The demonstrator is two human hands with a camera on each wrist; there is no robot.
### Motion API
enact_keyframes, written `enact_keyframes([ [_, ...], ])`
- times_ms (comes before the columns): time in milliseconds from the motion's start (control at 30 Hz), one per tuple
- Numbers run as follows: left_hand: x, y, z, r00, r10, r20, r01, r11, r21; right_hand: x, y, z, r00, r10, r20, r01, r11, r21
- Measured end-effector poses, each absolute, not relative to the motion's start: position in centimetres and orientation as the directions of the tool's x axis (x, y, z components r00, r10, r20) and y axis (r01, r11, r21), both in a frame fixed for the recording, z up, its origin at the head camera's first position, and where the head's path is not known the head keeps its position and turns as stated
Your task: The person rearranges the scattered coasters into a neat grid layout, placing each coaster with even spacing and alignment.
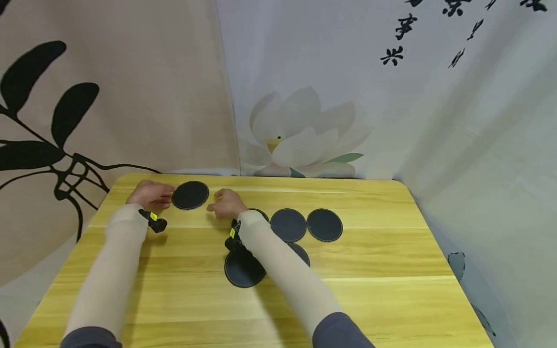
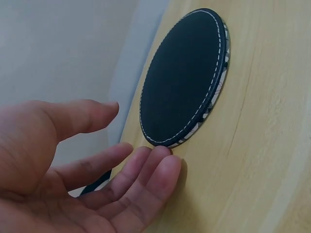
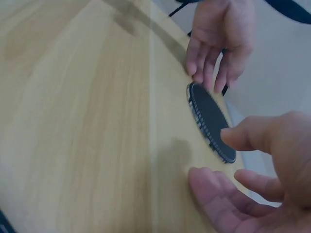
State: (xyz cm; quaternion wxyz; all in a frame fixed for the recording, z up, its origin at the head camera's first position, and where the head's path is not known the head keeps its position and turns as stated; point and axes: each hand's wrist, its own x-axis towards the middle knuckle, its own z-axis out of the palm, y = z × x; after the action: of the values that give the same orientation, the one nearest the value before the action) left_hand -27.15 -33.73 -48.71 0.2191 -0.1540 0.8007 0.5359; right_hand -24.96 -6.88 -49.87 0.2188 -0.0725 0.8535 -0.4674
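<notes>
A round black coaster (image 1: 190, 195) with pale stitching round its rim lies flat near the table's far left edge, between the two hands. On its left side my left hand (image 1: 152, 193) has relaxed fingers, with the fingertips (image 2: 160, 158) right at the coaster's edge in the left wrist view. The thumb is held apart from the other fingers. To the coaster's right is my right hand (image 1: 228, 204), fingers loosely bent and thumb spread; in the right wrist view a gap shows between its fingertips (image 3: 201, 179) and the coaster (image 3: 211, 121). Neither hand holds anything.
More dark coasters lie right of centre: two in full view (image 1: 288, 225), (image 1: 324, 225) side by side, another coaster (image 1: 245, 267) nearer, and others partly hidden under the right forearm (image 1: 283, 270). A printed curtain (image 1: 304, 58) hangs behind the wooden table (image 1: 383, 290).
</notes>
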Motion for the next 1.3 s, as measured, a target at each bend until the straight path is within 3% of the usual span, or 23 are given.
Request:
enact_keyframes([
  [367, -27.1, -32.7, -48.4, -0.872, -0.06, -0.487, -0.457, 0.46, 0.761, -26.2, -9.0, -50.9, -0.924, -0.291, -0.249, -0.05, 0.736, -0.675],
  [500, -27.1, -32.2, -48.2, -0.885, -0.069, -0.461, -0.431, 0.497, 0.753, -26.4, -9.6, -50.8, -0.934, -0.257, -0.247, -0.042, 0.767, -0.641],
  [733, -27.2, -31.5, -48.2, -0.89, -0.102, -0.445, -0.432, 0.5, 0.751, -26.2, -9.9, -50.7, -0.952, -0.177, -0.25, 0.05, 0.714, -0.698],
  [967, -27.3, -31.4, -48.5, -0.88, -0.129, -0.457, -0.458, 0.483, 0.746, -26.0, -9.9, -50.5, -0.941, -0.205, -0.271, 0.077, 0.649, -0.757],
  [1300, -26.6, -31.2, -48.8, -0.866, -0.103, -0.49, -0.481, 0.444, 0.756, -25.5, -10.2, -50.8, -0.964, -0.116, -0.239, 0.131, 0.575, -0.807],
])
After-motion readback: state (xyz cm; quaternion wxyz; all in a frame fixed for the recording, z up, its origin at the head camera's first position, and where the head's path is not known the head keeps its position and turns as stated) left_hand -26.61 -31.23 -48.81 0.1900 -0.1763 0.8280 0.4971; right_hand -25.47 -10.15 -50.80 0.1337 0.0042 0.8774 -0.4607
